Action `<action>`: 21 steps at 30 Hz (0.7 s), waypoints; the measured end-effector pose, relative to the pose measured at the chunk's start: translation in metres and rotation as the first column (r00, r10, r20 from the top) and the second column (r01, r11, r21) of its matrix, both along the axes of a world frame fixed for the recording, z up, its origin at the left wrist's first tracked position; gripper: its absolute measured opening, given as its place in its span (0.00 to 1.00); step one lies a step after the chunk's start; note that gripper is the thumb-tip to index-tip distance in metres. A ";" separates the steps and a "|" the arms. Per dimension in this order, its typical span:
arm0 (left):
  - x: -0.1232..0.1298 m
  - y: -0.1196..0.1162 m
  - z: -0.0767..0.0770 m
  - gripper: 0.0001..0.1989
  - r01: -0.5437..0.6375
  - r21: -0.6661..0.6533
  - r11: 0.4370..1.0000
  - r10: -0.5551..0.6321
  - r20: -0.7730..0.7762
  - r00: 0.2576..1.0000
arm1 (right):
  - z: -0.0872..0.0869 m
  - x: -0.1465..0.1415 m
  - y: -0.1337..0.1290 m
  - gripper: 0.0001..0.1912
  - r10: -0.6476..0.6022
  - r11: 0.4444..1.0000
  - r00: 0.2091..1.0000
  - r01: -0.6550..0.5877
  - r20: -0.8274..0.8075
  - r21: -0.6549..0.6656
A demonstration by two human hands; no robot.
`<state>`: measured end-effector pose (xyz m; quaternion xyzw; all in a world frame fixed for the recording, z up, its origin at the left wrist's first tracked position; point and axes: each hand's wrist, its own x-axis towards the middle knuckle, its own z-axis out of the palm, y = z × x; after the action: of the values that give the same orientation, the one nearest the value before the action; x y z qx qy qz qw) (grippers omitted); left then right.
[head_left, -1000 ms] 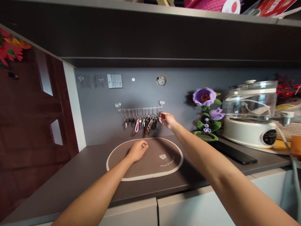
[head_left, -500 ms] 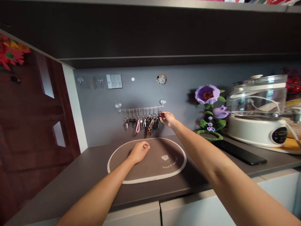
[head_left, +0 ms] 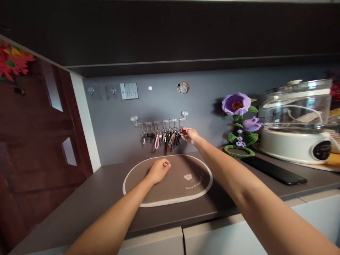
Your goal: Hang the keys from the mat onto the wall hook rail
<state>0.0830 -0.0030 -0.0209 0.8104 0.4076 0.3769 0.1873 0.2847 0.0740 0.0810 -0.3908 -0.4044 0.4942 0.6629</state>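
Note:
A clear rack on the grey wall carries several hooks with bunches of keys and a pink loop strap. At the rack's right end, my right hand pinches a small reddish-brown tag. Whether the tag hangs on the last hook is too small to tell. My left hand rests curled on the brown oval mat, below the keys; anything inside its fingers is hidden.
Purple artificial flowers stand at the right, with a black phone lying before them. A white and clear appliance is farther right. A dark cabinet overhangs the counter. Light switches are on the wall.
The view has shifted slightly, so the flowers and appliance appear farther right. My right hand stays at the rack's right end with the tag, and my left hand remains on the mat.

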 end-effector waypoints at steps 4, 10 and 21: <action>0.000 0.001 -0.001 0.10 0.003 -0.007 1.000 -0.003 0.006 1.000 | -0.004 0.002 0.002 0.03 0.014 1.000 1.000 -0.014 0.006 -0.018; -0.001 0.002 -0.001 0.10 0.013 0.013 1.000 -0.013 0.001 1.000 | -0.010 0.007 -0.008 0.02 0.060 0.998 0.995 -0.058 0.076 -0.034; -0.008 -0.006 0.006 0.15 -0.031 -0.027 0.999 0.034 0.117 0.993 | -0.017 0.010 -0.050 0.04 -0.144 0.979 0.959 0.174 0.245 -0.105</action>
<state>0.0750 -0.0089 -0.0146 0.7777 0.4138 0.4217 0.2149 0.2944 0.0236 0.0637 -0.5188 -0.4157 0.4138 0.6220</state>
